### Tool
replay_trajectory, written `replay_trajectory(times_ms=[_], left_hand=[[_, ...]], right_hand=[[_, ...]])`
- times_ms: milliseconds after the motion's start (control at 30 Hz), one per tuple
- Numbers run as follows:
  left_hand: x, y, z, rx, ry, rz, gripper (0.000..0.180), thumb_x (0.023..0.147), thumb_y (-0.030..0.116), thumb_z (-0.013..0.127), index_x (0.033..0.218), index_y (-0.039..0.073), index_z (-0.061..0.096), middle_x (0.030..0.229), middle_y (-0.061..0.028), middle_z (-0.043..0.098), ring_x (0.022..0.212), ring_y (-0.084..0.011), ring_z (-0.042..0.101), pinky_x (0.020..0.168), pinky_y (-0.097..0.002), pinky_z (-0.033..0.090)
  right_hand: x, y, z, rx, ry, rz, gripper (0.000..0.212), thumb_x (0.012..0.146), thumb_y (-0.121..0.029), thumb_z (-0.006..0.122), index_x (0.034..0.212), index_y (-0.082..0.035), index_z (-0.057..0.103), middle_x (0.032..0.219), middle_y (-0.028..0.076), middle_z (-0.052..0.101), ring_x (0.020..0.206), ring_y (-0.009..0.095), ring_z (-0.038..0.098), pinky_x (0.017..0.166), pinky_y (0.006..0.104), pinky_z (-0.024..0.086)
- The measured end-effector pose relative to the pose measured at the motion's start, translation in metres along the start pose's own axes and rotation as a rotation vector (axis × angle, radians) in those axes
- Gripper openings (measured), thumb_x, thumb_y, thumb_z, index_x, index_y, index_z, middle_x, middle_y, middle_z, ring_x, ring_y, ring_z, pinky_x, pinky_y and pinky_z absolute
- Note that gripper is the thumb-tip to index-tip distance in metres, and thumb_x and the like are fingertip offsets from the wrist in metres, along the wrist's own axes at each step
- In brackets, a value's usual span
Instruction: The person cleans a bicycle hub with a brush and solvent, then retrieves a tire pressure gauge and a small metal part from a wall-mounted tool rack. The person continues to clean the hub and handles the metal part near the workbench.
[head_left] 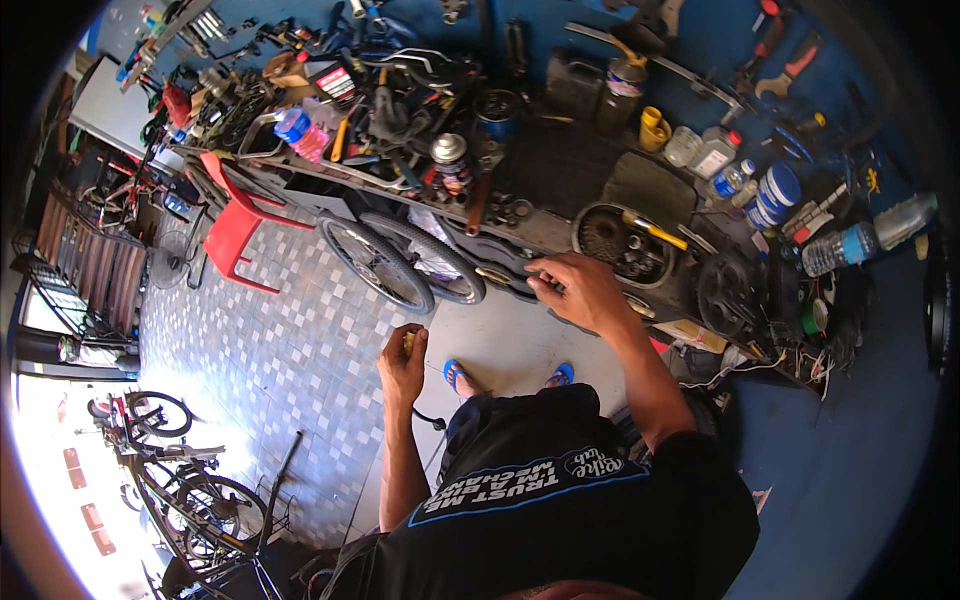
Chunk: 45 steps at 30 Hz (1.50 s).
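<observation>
My left hand [402, 366] is held out over the floor, its fingers closed round a small yellowish thing [409, 342] that is mostly hidden and too small to name. At the front edge of the workbench [545, 222], my right hand [582, 292] reaches forward with bent fingers and a gap between thumb and forefinger. Nothing shows in that gap. Just beyond it stands a round tray [583, 252] with a sprocket cassette [607, 238] and small parts. A yellow-handled tool [655, 230] lies across the tray's rim.
Two bicycle wheels [377, 262] lean under the bench, with a red plastic chair [232, 228] to their left. Tools, a spray can [450, 165], bottles and a blue-and-white tub [774, 196] crowd the bench top. Bicycles [205, 500] stand at the lower left on the tiled floor [300, 345].
</observation>
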<state>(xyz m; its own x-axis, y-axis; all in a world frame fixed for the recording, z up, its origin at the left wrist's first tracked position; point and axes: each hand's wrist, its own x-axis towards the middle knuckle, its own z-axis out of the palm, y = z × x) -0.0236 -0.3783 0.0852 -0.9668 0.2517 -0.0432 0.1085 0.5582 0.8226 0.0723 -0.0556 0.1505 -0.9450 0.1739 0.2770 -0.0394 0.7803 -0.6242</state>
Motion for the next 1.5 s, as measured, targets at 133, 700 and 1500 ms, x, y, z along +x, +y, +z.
replay_trajectory(times_ms=[133,700,1500], left_hand=[[0.018,-0.048,-0.062,-0.019,0.082,-0.051,0.027,0.104,0.030,0.073,0.111,0.004,0.075,0.076,-0.0057,0.067,0.070,-0.0112,0.057,0.065,-0.0312,0.048],[0.158,-0.123,-0.178,-0.023,0.149,-0.023,0.028,0.102,0.031,0.075,0.112,0.005,0.075,0.078,-0.0095,0.069,0.070,-0.0149,0.062,0.067,-0.0334,0.051],[0.379,-0.101,-0.182,-0.121,0.071,-0.035,0.025,0.099,0.024,0.080,0.111,0.003,0.076,0.075,-0.0044,0.066,0.069,-0.0092,0.058,0.065,-0.0293,0.049]], right_hand=[[0.053,-0.058,0.049,0.025,-0.066,-0.069,0.023,0.093,-0.022,0.080,0.113,-0.011,0.079,0.094,0.008,0.078,0.083,0.027,0.075,0.074,0.0395,0.060],[0.305,-0.080,0.056,-0.268,0.331,-0.158,0.021,0.097,-0.019,0.078,0.115,-0.009,0.078,0.104,0.008,0.075,0.086,0.024,0.072,0.070,0.0346,0.055],[0.506,0.026,0.106,-0.263,0.250,0.344,0.046,0.090,-0.031,0.083,0.124,-0.007,0.065,0.114,0.018,0.077,0.105,0.038,0.075,0.085,0.0483,0.059]])
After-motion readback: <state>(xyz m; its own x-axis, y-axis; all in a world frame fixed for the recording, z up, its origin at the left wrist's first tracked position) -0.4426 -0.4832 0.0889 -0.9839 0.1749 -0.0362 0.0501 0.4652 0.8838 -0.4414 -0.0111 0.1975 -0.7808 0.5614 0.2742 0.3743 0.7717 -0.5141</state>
